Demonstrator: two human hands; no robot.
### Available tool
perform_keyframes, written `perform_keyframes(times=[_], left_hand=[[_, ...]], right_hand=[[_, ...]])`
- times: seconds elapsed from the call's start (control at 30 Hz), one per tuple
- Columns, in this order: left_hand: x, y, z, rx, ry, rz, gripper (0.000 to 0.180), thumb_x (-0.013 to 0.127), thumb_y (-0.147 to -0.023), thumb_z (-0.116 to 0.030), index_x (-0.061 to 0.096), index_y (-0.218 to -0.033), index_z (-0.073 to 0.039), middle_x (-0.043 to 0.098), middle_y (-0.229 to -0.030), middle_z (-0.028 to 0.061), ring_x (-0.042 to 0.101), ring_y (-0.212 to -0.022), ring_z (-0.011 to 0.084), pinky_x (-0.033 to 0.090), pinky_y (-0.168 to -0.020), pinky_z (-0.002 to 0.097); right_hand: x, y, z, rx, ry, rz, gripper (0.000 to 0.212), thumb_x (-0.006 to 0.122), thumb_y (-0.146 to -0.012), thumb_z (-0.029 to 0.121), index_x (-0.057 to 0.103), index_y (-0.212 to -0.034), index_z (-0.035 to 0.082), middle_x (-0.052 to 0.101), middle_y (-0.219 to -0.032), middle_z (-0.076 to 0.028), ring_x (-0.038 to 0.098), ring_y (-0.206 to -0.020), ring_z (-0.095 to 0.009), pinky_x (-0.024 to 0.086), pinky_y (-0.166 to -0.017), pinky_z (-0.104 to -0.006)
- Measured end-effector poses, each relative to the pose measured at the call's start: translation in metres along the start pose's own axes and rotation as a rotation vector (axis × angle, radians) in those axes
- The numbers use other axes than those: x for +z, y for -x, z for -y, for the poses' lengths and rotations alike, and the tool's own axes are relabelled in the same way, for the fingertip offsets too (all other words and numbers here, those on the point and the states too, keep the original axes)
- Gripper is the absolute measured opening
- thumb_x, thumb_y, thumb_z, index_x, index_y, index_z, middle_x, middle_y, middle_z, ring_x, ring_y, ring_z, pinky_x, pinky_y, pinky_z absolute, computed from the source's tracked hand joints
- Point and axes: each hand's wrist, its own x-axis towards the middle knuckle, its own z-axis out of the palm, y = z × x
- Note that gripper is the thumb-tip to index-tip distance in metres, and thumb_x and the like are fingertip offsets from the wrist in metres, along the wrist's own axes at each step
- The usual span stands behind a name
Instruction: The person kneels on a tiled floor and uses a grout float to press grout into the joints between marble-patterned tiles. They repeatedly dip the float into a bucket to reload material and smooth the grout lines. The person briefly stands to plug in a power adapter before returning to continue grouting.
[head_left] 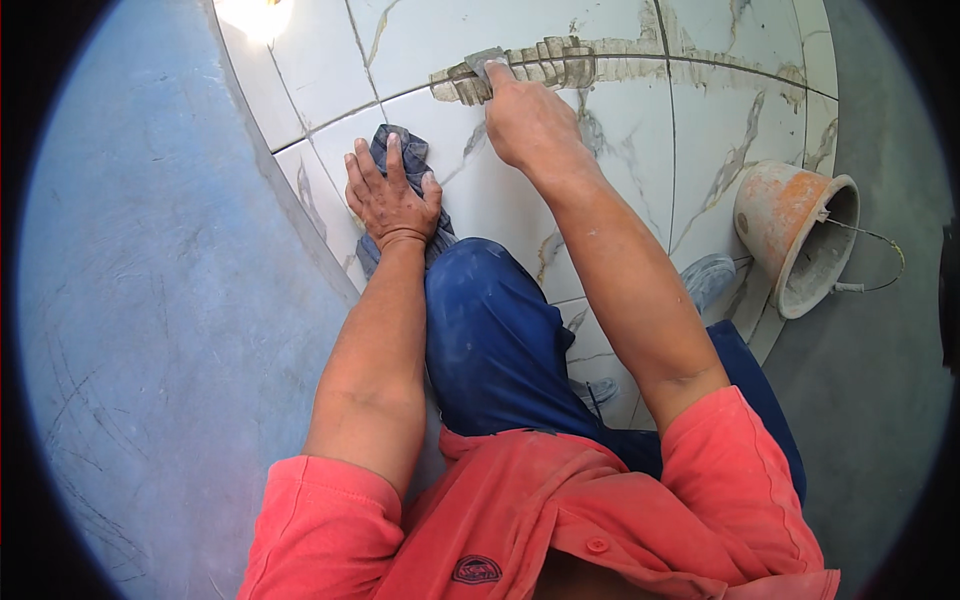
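While right hand (528,120) covers scraper (484,62), left hand (390,195) hides most of rag (410,152).

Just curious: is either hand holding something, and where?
Right hand pinches a small grey spreader by its near edge. Left hand lies flat on a blue rag, pressing rather than gripping.

A grey scraper (484,62) is pressed by the right hand (530,120) into a far grouted tile joint (560,62); a dark rag (410,160) is pinned flat by the left hand (390,200); an orange bucket (790,235) is tipped at right.
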Motion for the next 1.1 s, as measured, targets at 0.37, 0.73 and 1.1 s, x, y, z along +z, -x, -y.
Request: perform_keyframes(times=[0.37,0.73,1.1], left_hand=[[-0.004,0.002,0.004,-0.005,-0.022,0.017,0.08,0.062,-0.081,-0.044,0.037,-0.155,-0.027,0.022,-0.166,0.016,0.019,-0.153,0.0384,0.019,-0.12,0.0548],[-0.001,0.002,0.007,-0.007,-0.021,0.013,0.083,0.063,-0.079,-0.044,0.035,-0.156,-0.032,0.019,-0.168,0.014,0.016,-0.155,0.0363,0.018,-0.12,0.054],[0.0,0.003,0.011,-0.021,-0.039,0.042,0.084,0.063,-0.079,-0.045,0.034,-0.156,-0.032,0.018,-0.168,0.0136,0.016,-0.155,0.0362,0.017,-0.12,0.0539]], right_hand=[[0.005,0.007,-0.002,0.08,-0.036,0.0,0.054,0.043,-0.096,0.005,0.045,-0.15,0.006,0.073,-0.108,-0.026,0.071,-0.105,-0.04,0.055,-0.092,-0.0509],[-0.002,0.01,-0.023,0.149,-0.011,0.049,0.055,0.041,-0.096,0.004,0.045,-0.151,0.009,0.072,-0.111,-0.025,0.07,-0.106,-0.041,0.054,-0.094,-0.0519],[-0.002,0.017,-0.039,0.196,-0.023,0.043,0.056,0.041,-0.096,0.005,0.045,-0.152,0.01,0.071,-0.115,-0.025,0.069,-0.108,-0.041,0.053,-0.096,-0.0519]])
